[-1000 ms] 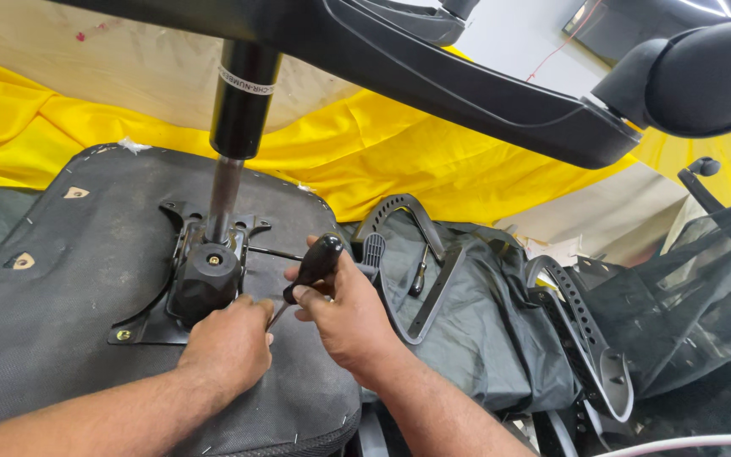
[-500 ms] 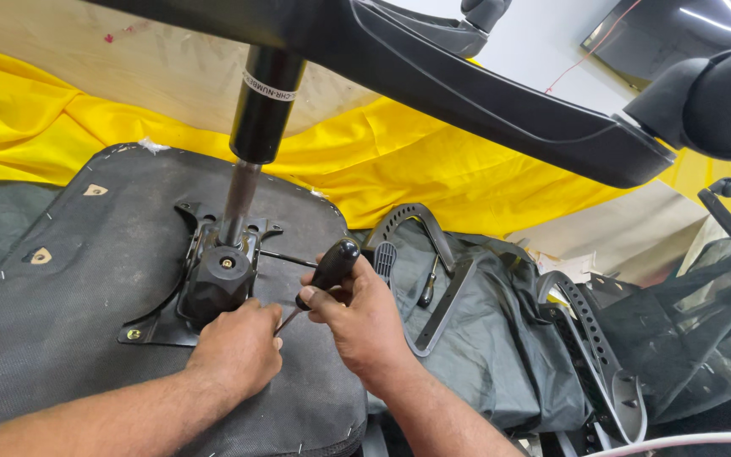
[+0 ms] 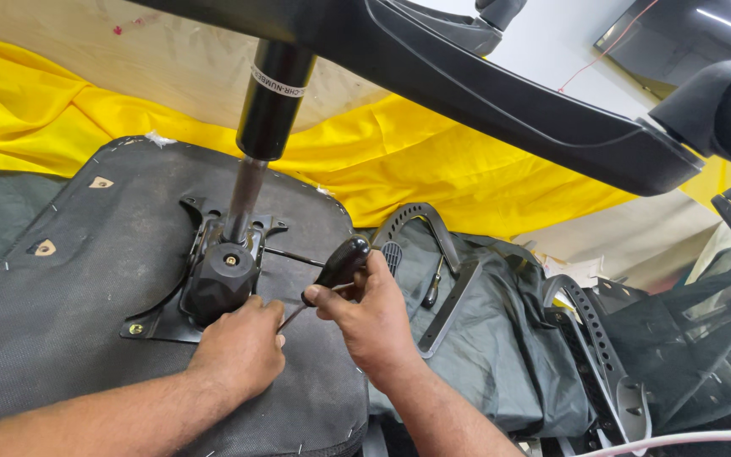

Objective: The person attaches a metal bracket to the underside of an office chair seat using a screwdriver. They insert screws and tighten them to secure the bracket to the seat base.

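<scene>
The right hand (image 3: 374,317) is gripping a black-handled, rigid steel screwdriver (image 3: 338,267) by its grippy handle; the left hand (image 3: 239,351) is steadying its thin shaft beside the heavy black metal chair mechanism (image 3: 217,283).

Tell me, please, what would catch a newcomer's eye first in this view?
Probably the bright yellow cloth spread across the back, with the black gas-lift column rising from the tilt mechanism at the middle of the upturned chair seat. Just below, the right hand grips a black-handled screwdriver, its shaft angled towards the left hand, which rests against the mechanism.
</scene>
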